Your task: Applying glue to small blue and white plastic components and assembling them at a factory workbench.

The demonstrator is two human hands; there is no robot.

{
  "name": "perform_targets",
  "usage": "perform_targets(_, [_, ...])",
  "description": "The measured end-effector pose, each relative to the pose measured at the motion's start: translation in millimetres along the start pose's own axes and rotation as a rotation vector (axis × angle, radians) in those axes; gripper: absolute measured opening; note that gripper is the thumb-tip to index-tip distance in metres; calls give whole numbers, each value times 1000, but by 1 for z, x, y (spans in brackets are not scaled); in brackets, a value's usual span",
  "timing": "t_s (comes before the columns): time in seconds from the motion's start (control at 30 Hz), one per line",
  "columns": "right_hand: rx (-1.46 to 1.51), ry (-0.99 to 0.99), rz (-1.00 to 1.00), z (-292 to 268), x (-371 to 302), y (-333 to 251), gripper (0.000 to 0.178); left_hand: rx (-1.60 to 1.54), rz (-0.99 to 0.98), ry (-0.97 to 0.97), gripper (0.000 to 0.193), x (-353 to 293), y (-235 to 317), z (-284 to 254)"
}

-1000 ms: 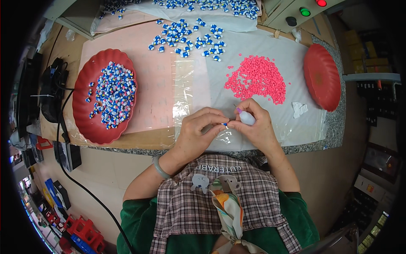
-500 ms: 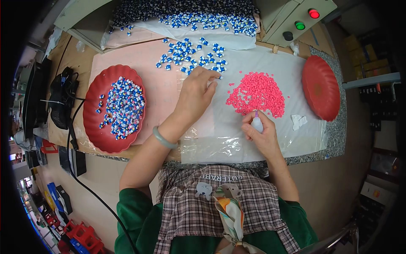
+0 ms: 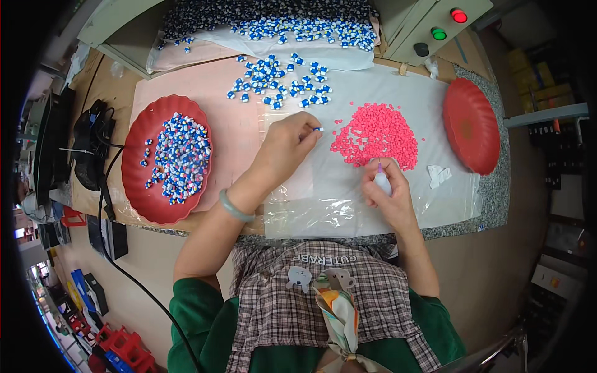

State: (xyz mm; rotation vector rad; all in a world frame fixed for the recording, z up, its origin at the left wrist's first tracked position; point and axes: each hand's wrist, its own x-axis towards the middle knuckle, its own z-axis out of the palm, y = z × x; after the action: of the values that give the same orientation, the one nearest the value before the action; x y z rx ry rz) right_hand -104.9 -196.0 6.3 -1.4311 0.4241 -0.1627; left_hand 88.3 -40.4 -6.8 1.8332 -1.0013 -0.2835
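Head view: the left hand (image 3: 287, 146), which half a second ago reached out to the loose scatter of small blue-and-white pieces (image 3: 278, 81), has drawn back a little and now pinches one blue-and-white piece (image 3: 318, 129) between its fingertips, above the clear plastic sheet (image 3: 323, 199) on the desk (image 3: 491, 186). The right hand (image 3: 385, 193) has stayed by the near edge of the pink pellet pile (image 3: 376, 133), closed around a small white tool (image 3: 382, 181) with a pink tip. A fresh piece is in hand, well apart from the tool. The red tray (image 3: 140, 180) on the left holds many blue-and-white pieces; the red tray on the right (image 3: 471, 124) shows none.
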Motion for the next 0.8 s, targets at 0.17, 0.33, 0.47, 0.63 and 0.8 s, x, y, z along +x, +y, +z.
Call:
perform_targets(0.17, [206, -42, -47, -5, -1, 0, 22, -1051, -523, -167, 11, -30, 22, -10])
perform_targets(0.33, [221, 36, -89, 1, 0, -8, 26, -1321, -680, -142, 17, -50, 31, -8])
perform_targets(0.47, [177, 112, -65, -7, -1, -8, 29, -1365, -733, -82, 21, -57, 38, -2])
perform_targets(0.63, [267, 119, -72, -6, -2, -9, 25, -1526, -766, -91, 19, -64, 39, -3])
perform_targets(0.8, [279, 118, -79, -4, -3, -10, 23, -1496, -659, -144, 18, -69, 37, -2])
